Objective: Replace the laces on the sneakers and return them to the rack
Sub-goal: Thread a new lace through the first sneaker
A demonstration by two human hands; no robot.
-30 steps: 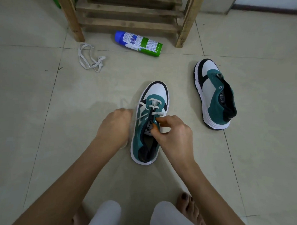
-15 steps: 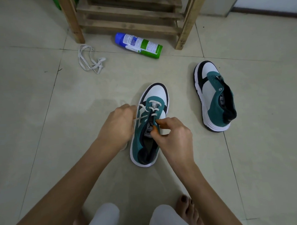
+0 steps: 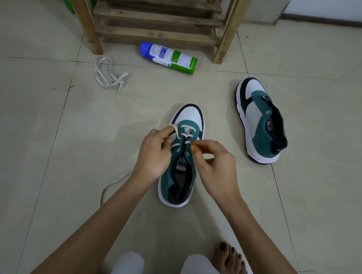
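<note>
The sneaker (image 3: 181,177) I am lacing sits flat on the floor right in front of me, its white toe pointing away toward the rack (image 3: 155,16). A white lace (image 3: 185,127) crosses its upper eyelets. My left hand (image 3: 154,152) pinches a loop of that lace at the left side of the tongue. My right hand (image 3: 214,162) has thumb and forefinger closed on the lace at the right eyelet row. The two hands are close together over the shoe but not touching. A loose tail of the same lace trails out from under my left wrist across the tiles.

The floor (image 3: 53,141) is pale, glossy square tile with thin dark grout lines. At the far right a white wall (image 3: 325,2) meets it along a dark skirting strip.

The second sneaker (image 3: 259,124) stands well apart to the right, unlaced, toe also pointing away. A spare lace (image 3: 109,73) lies bunched on the tiles to the far left, near the rack's left leg. A blue, white and green spray can (image 3: 169,57) lies on its side just in front of the rack's lowest slats, between its two front legs.

My knees in white cloth and my bare foot (image 3: 229,258) fill the near edge. Bare tile lies to the left and the right of the sneakers. The can lies on the tiles between the shoes and the rack.
</note>
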